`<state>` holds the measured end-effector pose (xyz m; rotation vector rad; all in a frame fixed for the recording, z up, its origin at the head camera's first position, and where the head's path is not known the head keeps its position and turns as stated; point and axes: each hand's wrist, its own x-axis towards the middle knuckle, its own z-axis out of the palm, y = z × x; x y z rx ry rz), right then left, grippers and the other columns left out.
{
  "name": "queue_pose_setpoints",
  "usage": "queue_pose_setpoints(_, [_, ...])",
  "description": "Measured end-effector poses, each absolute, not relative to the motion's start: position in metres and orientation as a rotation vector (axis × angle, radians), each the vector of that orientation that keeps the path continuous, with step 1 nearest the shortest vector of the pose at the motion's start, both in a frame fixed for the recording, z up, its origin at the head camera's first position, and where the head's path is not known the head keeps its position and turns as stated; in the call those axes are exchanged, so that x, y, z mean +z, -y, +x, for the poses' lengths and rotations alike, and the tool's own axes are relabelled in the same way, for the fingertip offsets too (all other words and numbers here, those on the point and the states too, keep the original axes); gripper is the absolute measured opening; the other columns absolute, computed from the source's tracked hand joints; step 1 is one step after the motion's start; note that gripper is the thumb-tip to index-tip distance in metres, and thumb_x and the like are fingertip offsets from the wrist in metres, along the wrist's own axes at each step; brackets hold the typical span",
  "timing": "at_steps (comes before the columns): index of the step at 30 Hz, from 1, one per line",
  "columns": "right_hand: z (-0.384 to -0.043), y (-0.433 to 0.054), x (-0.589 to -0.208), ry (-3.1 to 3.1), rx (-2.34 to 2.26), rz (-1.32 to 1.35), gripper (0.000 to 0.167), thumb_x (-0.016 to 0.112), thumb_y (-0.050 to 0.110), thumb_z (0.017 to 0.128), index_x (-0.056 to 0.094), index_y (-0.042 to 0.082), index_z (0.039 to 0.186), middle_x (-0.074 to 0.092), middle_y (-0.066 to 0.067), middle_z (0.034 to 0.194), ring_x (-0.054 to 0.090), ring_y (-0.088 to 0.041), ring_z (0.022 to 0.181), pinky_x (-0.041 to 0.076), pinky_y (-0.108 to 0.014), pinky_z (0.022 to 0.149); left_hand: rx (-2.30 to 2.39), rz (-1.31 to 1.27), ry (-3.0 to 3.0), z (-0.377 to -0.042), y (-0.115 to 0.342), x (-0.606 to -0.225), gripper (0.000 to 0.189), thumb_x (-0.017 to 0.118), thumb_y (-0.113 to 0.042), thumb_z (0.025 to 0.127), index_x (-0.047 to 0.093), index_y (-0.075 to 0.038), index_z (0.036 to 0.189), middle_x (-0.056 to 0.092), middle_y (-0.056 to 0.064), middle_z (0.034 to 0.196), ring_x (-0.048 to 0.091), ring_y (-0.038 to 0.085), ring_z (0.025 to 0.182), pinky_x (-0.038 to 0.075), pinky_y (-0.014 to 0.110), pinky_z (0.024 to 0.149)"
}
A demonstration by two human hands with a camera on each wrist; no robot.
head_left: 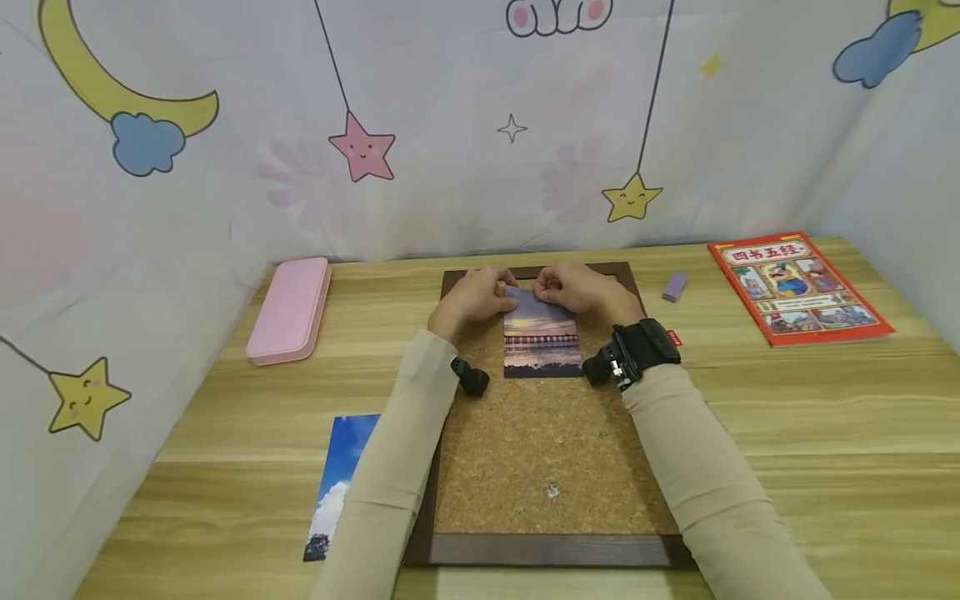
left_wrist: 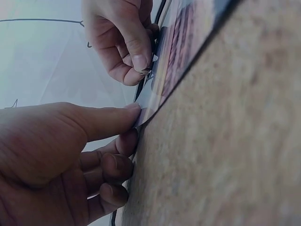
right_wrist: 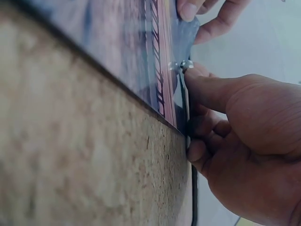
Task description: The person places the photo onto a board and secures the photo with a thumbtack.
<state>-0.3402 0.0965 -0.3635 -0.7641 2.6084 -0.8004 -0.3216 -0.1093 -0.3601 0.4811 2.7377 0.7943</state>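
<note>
A sunset photo (head_left: pixel 542 343) with a pier lies on the upper part of a cork board (head_left: pixel 517 458) in a dark wooden frame. My left hand (head_left: pixel 480 296) pinches the photo's top left corner; its thumb (left_wrist: pixel 113 120) lies over the corner in the left wrist view. The right hand (head_left: pixel 583 292) pinches a small shiny pushpin (right_wrist: pixel 186 65) between thumb and index finger at the photo's top edge. Whether the pin's point has entered the board cannot be seen.
On the left lie a pink case (head_left: pixel 288 310) and a blue-sky photo (head_left: pixel 341 475), partly covered by the left sleeve. A purple eraser-like block (head_left: pixel 674 287) and a red book (head_left: pixel 798 287) lie to the right. A patterned curtain (head_left: pixel 465 150) hangs behind the table.
</note>
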Motion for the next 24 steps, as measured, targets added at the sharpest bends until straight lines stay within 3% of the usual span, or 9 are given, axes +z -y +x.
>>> queue_pose_setpoints(7, [-0.3426, -0.0973, -0.3642, -2.608, -0.791, -0.756, 0.014, 0.054, 0.011, 0.104, 0.063, 0.001, 0.109, 0.061, -0.013, 0.104, 0.053, -0.025, 0.089, 0.042, -0.036, 0.080, 0.792, 0.480, -2.726, -0.3211, 0.1082, -0.3593, 0.031, 0.063, -0.022, 0.101, 0.061, -0.011, 0.129, 0.058, 0.007, 0.087, 0.048, 0.019, 0.073, 0.038, 0.031, 0.068])
queue_pose_setpoints(24, [-0.3441, -0.0975, -0.3680, -2.621, -0.866, -0.734, 0.012, 0.052, 0.008, 0.104, 0.062, 0.001, 0.107, 0.059, -0.011, 0.095, 0.054, -0.024, 0.086, 0.041, -0.037, 0.080, 0.790, 0.467, -2.737, -0.3199, 0.1080, -0.3584, 0.030, 0.064, -0.024, 0.100, 0.060, -0.012, 0.128, 0.059, 0.008, 0.095, 0.050, 0.021, 0.080, 0.040, 0.035, 0.074])
